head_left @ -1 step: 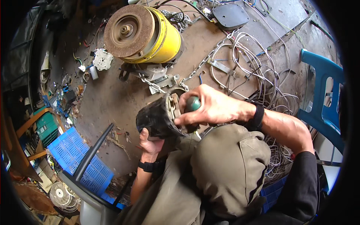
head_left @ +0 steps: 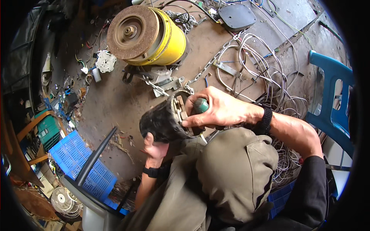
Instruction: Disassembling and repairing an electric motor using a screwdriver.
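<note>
Hands (head_left: pixel 219 109) at black cylinder (head_left: pixel 157 120), littered floor (head_left: pixel 98 106)

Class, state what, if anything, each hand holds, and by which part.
Left hand: the black cylinder, from below near its left end. Right hand: a green object, near its rounded end; the rest is hidden.

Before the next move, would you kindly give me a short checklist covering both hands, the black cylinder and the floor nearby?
1. Left hand against the black cylinder's lower side: ok.
2. Right hand around the green handle: ok.
3. Handle's far end visible: not ok, hidden by hand and cylinder.
4. Cylinder apart from the yellow machine: ok.
5. Floor free of loose cables: not ok.
6. Left-hand grip firm: cannot tell.
</note>
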Available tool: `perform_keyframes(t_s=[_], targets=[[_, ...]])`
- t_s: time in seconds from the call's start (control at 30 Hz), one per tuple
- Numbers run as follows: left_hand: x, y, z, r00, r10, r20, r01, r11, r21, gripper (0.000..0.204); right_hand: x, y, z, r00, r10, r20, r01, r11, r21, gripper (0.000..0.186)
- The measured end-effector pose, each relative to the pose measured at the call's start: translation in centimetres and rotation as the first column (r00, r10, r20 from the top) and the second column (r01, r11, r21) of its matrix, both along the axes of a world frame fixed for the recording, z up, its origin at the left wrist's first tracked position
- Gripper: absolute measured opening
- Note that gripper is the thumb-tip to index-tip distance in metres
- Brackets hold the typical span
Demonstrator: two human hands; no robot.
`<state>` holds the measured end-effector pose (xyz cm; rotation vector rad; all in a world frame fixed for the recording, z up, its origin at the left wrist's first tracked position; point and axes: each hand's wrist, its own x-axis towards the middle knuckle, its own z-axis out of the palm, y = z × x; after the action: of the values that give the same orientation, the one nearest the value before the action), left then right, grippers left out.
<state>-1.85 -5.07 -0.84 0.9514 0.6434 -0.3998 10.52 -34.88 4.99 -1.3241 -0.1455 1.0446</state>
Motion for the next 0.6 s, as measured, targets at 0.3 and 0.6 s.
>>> perform_keyframes(t_s=[0.3, 0.6], targets=[[1.4, -0.5, 1.2, 0.999, -0.011, -0.03, 0.009, 0.998, -0.062, 0.086, 1.0, 1.8, 1.8, 0.999, -0.034, 0.032, 0.032, 0.998, 0.054, 0.043], [1.5, -0.8, 0.7, 0.975, 0.169, -0.144, -0.18, 0.982, -0.065, 0.095, 1.9, 0.6, -0.5, 0.825, 0.01, 0.564, -0.003, 1.0, -0.013, 0.022]])
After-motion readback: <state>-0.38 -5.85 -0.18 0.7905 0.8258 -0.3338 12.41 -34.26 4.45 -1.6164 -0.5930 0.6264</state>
